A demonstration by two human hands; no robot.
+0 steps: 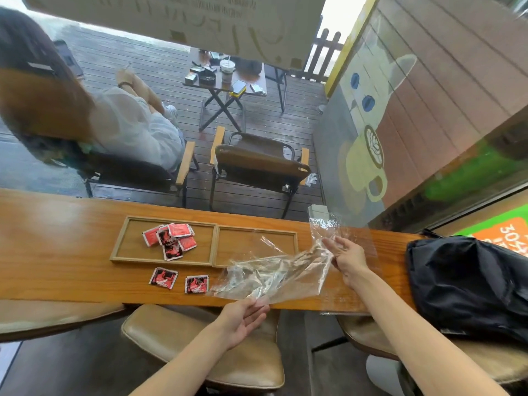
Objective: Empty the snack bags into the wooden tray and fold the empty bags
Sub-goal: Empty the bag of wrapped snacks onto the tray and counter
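Both hands pinch clear bag (274, 278), left hand (243, 318), right hand (347, 257), packet print unreadable (171, 238)

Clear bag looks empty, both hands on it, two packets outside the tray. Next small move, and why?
Probably lay the clear bag flat on the counter and make the first fold. It looks empty, held stretched between the left hand and right hand. The two stray packets in front of the wooden tray can go in afterwards.
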